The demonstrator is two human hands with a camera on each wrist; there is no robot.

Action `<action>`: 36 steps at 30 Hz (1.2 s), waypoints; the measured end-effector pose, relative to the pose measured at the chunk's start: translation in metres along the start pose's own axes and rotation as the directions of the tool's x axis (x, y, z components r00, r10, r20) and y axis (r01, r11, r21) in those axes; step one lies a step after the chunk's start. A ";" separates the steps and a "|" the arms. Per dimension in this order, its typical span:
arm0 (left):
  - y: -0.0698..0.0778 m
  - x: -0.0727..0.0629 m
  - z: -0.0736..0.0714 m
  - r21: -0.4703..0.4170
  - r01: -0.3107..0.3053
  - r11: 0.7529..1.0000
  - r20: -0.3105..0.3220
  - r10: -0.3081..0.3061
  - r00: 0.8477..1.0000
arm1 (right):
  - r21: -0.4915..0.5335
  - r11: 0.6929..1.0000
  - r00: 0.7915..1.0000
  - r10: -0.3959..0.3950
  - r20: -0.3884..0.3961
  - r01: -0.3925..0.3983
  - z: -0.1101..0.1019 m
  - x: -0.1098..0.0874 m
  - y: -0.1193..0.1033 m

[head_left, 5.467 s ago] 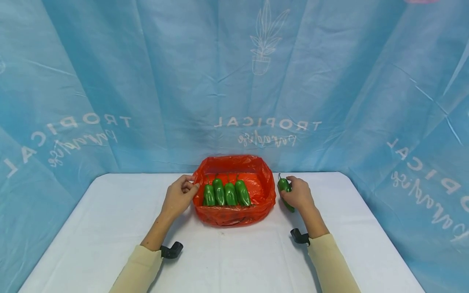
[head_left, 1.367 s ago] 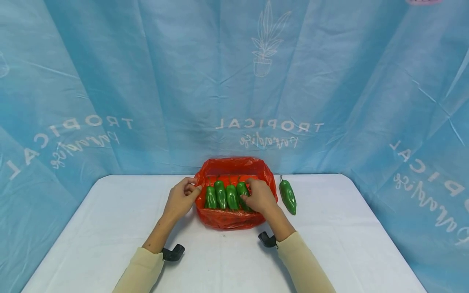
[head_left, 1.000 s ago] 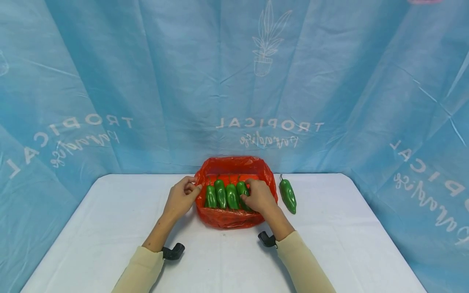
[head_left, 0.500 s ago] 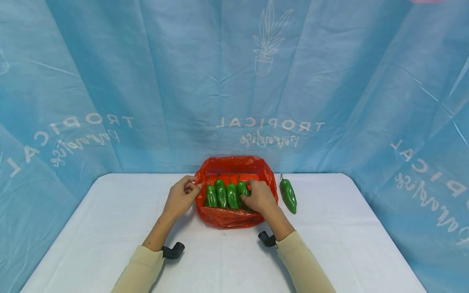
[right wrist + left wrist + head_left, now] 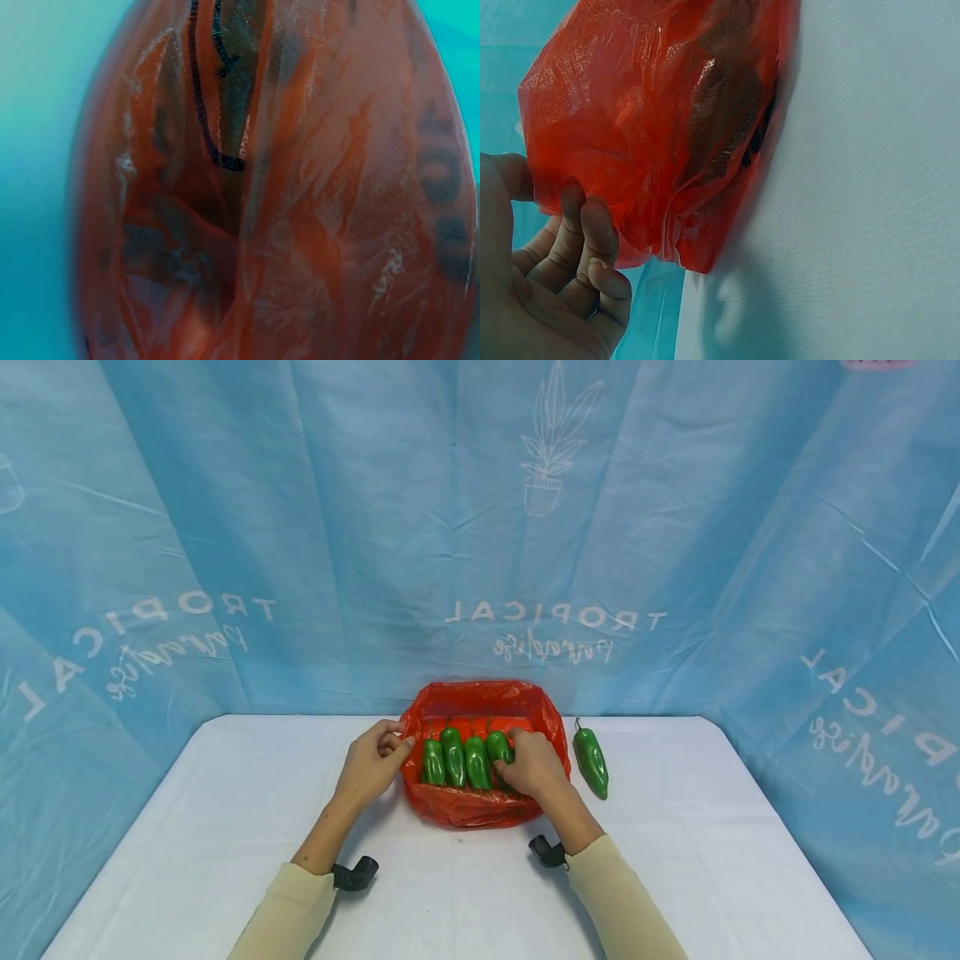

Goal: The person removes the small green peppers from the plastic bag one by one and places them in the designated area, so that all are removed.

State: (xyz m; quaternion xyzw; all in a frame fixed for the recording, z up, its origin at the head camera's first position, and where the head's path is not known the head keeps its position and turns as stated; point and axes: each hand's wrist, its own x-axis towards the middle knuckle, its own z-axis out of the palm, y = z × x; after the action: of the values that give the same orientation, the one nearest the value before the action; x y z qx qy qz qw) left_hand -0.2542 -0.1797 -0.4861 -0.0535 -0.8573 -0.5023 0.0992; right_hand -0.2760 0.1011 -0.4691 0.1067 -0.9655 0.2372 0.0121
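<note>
An open red plastic bag [image 5: 465, 810] sits on the white table with several glossy green chili peppers [image 5: 454, 758] side by side in it. At the bag's left rim, my left hand [image 5: 371, 764] pinches the plastic between thumb and fingers; the left wrist view shows this hand [image 5: 562, 277] at the edge of the bag [image 5: 622, 112]. My right hand [image 5: 534, 766] reaches inside and grips the rightmost pepper [image 5: 498, 747], partly covering it. Only the bag's side [image 5: 337, 187] fills the right wrist view, and the hand is hidden there.
One more green chili pepper [image 5: 591, 763] lies on the white tablecloth [image 5: 450, 902], just right of the bag. A blue printed curtain [image 5: 375, 527] hangs behind the table and along both sides.
Over five seconds ago my right hand was on the pepper right of the bag; it has since moved left into the bag. Through the last second both hands hold still.
</note>
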 end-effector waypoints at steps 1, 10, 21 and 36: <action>0.000 0.000 0.000 0.000 -0.002 1.000 -0.002 0.002 1.000 | -0.002 1.000 1.000 -0.004 -0.004 0.004 0.000 0.000 0.000; 0.000 0.000 0.001 -0.008 -0.020 1.000 -0.008 0.020 1.000 | -0.028 0.999 0.999 -0.026 -0.038 0.025 -0.006 -0.001 -0.002; 0.000 0.000 0.000 -0.013 -0.018 1.000 0.004 0.018 1.000 | 0.016 1.000 0.998 -0.019 -0.059 0.020 -0.012 -0.004 -0.007; -0.001 0.000 -0.001 -0.006 -0.017 1.000 0.014 0.017 1.000 | 0.079 0.997 0.995 -0.017 -0.095 0.024 -0.026 -0.008 -0.009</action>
State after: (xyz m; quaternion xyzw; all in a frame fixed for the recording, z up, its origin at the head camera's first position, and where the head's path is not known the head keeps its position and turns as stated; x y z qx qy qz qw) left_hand -0.2544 -0.1804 -0.4863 -0.0646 -0.8559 -0.5037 0.0975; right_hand -0.2667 0.1072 -0.4429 0.1058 -0.9525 0.2802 0.0557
